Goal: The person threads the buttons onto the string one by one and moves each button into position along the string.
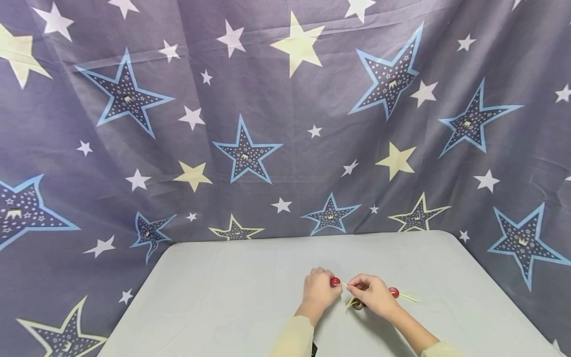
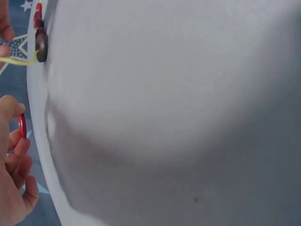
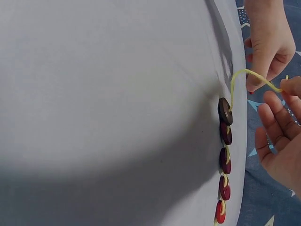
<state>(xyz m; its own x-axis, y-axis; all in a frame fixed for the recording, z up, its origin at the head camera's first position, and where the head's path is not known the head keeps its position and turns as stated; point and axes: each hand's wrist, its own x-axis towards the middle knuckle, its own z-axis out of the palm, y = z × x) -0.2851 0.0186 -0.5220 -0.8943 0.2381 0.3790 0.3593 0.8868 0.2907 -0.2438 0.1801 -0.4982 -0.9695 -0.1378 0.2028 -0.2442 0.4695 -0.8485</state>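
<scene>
My left hand (image 1: 318,291) pinches a round red button (image 1: 335,281) between thumb and fingertips. In the left wrist view this button (image 2: 22,125) stands on edge. Close by on the right, my right hand (image 1: 373,296) pinches a yellow cord (image 3: 254,73) near its end, which points toward the red button. The cord runs down through a dark brown button (image 3: 225,111), then several dark red buttons (image 3: 225,160) and a bright red one (image 3: 220,212), in a row on the table. Whether the cord's tip touches the held button is too small to tell.
The work is on a table with a pale cloth (image 1: 214,297). A grey curtain with stars (image 1: 267,99) hangs behind and at the sides. The cord's far tail (image 1: 408,298) lies to the right of the right hand. A small black object (image 1: 314,349) shows beside the left sleeve.
</scene>
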